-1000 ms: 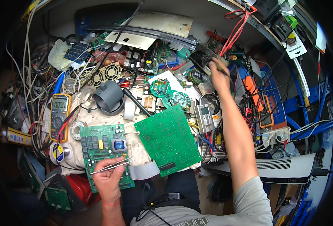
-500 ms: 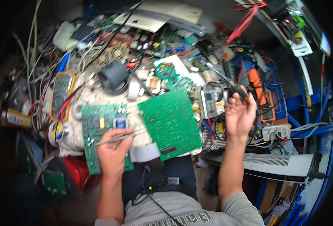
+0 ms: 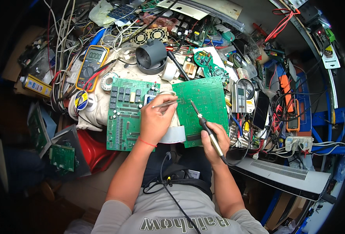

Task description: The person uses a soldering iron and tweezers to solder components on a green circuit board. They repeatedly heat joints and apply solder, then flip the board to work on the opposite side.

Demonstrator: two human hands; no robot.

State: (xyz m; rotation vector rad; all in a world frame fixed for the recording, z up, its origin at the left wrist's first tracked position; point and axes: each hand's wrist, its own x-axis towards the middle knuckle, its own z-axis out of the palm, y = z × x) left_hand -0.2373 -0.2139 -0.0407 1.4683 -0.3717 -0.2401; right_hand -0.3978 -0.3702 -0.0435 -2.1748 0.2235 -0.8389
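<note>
My left hand [image 3: 155, 123] is closed on a pair of metal tweezers [image 3: 165, 104], whose tips point right toward the edge of a green circuit board [image 3: 209, 105]. That board lies with its solder side up. In my right hand [image 3: 215, 140] is a soldering iron [image 3: 204, 124], its tip over the middle of the same board; whether it touches cannot be made out. Beneath and left of my left hand lies a second green circuit board [image 3: 120, 124] with relays and chips facing up. A grey-white ribbon cable [image 3: 174, 135] sits between the two boards.
A yellow multimeter [image 3: 93, 64] stands at the left with its leads nearby. Behind the boards are a dark grey round holder [image 3: 151, 56] and a heap of parts and wires. At the right lie a phone [image 3: 261, 110] and a power strip [image 3: 299, 143].
My right hand has brought the soldering iron from the right side in over the solder-side board. My left hand, with the tweezers, has moved toward that board's left edge. The view has shifted.
</note>
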